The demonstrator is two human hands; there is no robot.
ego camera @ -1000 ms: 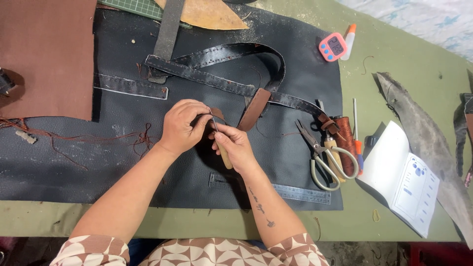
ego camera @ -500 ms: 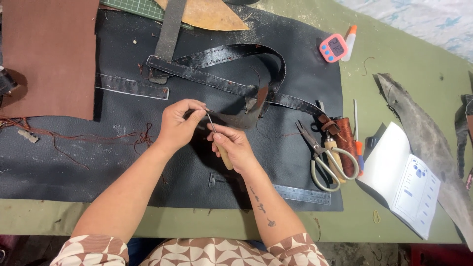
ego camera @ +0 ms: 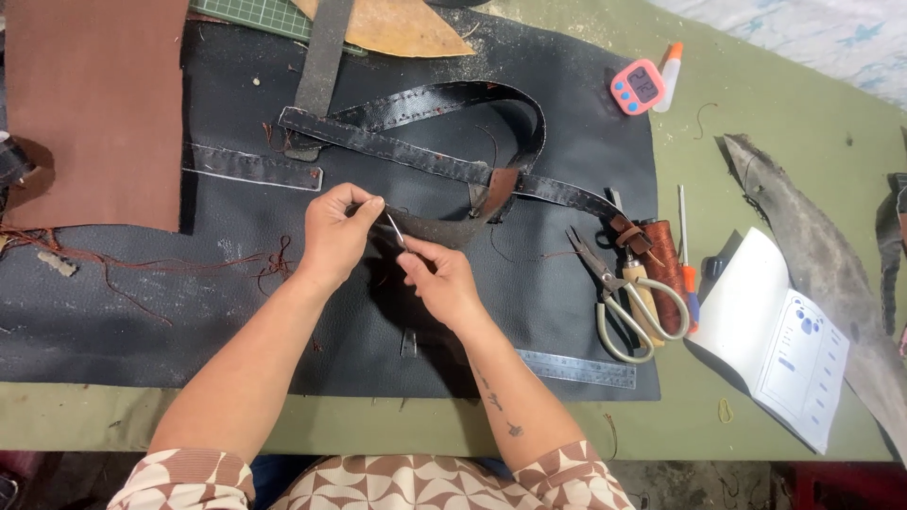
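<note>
So both hands are mid-mat here, working on the black strap (ego camera: 444, 161). It loops across the dark mat (ego camera: 142, 312), and the bit being worked on is the curved end right between the hands, just below the brown tab (ego camera: 499, 189). Left hand (ego camera: 335, 236) has thumb and forefinger pinched shut on the strap edge, other fingers curled. Right hand (ego camera: 442, 279) is pinched closed too, gripping a thin metal needle (ego camera: 395, 229) that points up toward the left fingertips, almost touching them.

My guess is that the strap is thick leather, so stiff-ish but bendy, not heavy and not fragile. It'll spring back if you let go, so hold it right by the edge next to the stitch line, like the left hand does. The needle is the slippery part, being tiny and smooth, so pinch it low down.

Off to the right: scissors (ego camera: 624, 302), a thread spool (ego camera: 664, 250), a pink timer (ego camera: 638, 87) and an open booklet (ego camera: 775, 340). A steel ruler (ego camera: 576, 368) lies near the mat's front edge.
</note>
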